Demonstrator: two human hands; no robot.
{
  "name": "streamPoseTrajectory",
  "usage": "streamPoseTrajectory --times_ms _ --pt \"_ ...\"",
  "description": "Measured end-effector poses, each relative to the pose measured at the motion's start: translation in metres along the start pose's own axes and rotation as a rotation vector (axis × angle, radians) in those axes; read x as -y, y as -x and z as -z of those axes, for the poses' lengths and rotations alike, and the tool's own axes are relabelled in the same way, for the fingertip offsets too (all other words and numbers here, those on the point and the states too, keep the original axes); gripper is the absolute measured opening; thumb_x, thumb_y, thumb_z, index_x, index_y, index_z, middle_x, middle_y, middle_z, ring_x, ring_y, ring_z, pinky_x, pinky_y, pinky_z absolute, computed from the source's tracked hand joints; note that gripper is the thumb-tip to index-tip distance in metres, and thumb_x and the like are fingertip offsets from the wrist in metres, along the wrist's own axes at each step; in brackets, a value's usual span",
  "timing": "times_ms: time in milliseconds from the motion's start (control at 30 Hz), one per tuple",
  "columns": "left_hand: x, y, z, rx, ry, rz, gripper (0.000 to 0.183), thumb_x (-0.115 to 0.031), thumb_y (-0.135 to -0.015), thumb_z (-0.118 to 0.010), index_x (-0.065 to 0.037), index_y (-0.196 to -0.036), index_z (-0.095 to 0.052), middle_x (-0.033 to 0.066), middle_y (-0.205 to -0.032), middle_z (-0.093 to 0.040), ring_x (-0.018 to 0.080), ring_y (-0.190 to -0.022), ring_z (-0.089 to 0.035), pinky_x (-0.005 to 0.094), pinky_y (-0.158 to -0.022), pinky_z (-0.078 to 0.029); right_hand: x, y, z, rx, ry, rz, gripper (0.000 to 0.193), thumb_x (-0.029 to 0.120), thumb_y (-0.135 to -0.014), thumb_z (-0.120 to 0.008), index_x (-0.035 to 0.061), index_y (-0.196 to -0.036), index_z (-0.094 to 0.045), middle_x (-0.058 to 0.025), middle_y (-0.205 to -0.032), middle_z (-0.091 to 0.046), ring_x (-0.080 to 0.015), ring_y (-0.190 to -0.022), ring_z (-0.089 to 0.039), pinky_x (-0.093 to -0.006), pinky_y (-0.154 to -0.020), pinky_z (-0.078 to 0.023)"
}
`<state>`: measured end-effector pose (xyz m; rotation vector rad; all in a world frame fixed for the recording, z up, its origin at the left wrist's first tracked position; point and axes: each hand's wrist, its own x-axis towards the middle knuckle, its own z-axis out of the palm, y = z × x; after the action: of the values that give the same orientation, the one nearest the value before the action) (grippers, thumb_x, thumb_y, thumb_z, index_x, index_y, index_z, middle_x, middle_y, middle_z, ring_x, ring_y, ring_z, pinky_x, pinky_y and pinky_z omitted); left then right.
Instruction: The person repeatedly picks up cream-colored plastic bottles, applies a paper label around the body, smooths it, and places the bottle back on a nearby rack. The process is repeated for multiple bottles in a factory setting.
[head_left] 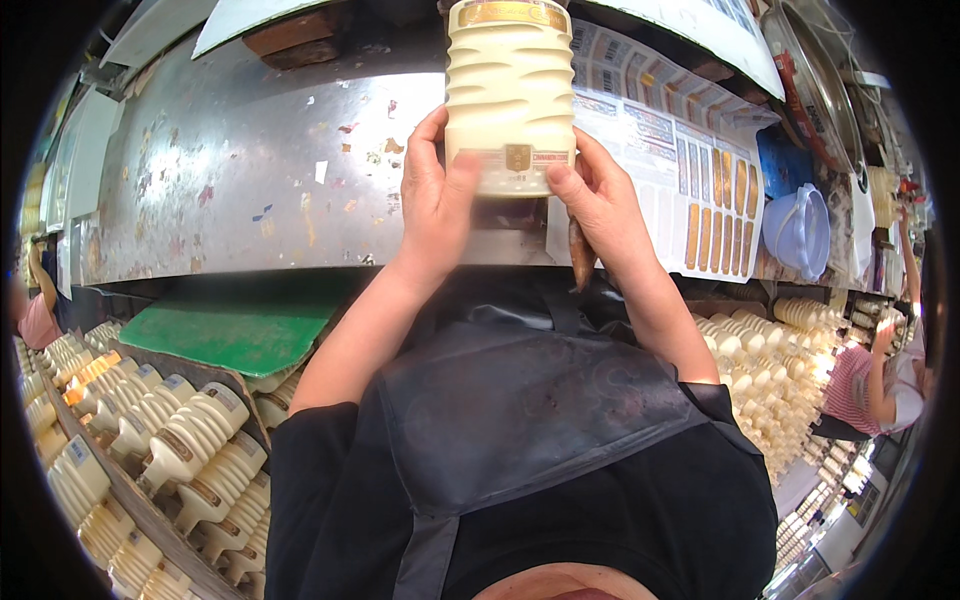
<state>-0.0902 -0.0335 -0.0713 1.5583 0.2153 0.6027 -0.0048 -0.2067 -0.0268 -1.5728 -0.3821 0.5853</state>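
A cream-coloured bottle (510, 95) with wavy ridged sides is held up between both hands above the metal table, its top end running out of the picture. A gold label spans its upper part, and a small label sits near its lower end. My left hand (437, 195) grips the lower left side, the thumb across the front and slightly blurred. On the lower right side my right hand (603, 195) presses its thumb to the corner. Below that hand a thin brown strip (580, 255) hangs; whether the hand holds it I cannot tell.
The metal table (250, 150) is scattered with paper scraps. Sheets of gold and silver stickers (690, 190) lie at right, beside a pale blue bucket (798, 232). A green board (225, 320) stands below the table's left edge. Many cream bottles (190, 440) fill both sides; other people are at far left and right.
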Motion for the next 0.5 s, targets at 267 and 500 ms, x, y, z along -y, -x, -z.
streamPoseTrajectory --times_ms 267,500 --pt "-0.003 0.005 0.019 0.102 -0.348 -0.105 0.090 -0.029 -0.076 -0.086 0.000 -0.149 -0.042 0.0199 -0.136 -0.056 0.0362 -0.126 -0.054 0.0466 -0.112 -0.038 0.011 0.004 0.021 -0.015 0.155 -0.068 0.052 0.045 -0.109 -0.049 -0.0006 -0.129 -0.063 0.0028 -0.084 -0.052 -0.0060 -0.074 -0.048 -0.0240 -0.068 -0.043" --pt "-0.020 -0.002 0.004 -0.080 -0.605 -0.352 0.088 -0.035 -0.061 -0.094 -0.007 -0.136 -0.056 0.0089 -0.122 -0.063 0.0298 -0.115 -0.058 0.0449 -0.105 -0.038 0.002 0.003 0.019 -0.028 0.058 -0.178 0.049 0.041 -0.111 -0.044 -0.0002 -0.130 -0.061 0.0042 -0.081 -0.052 -0.0034 -0.060 -0.042 -0.0183 -0.054 -0.035"
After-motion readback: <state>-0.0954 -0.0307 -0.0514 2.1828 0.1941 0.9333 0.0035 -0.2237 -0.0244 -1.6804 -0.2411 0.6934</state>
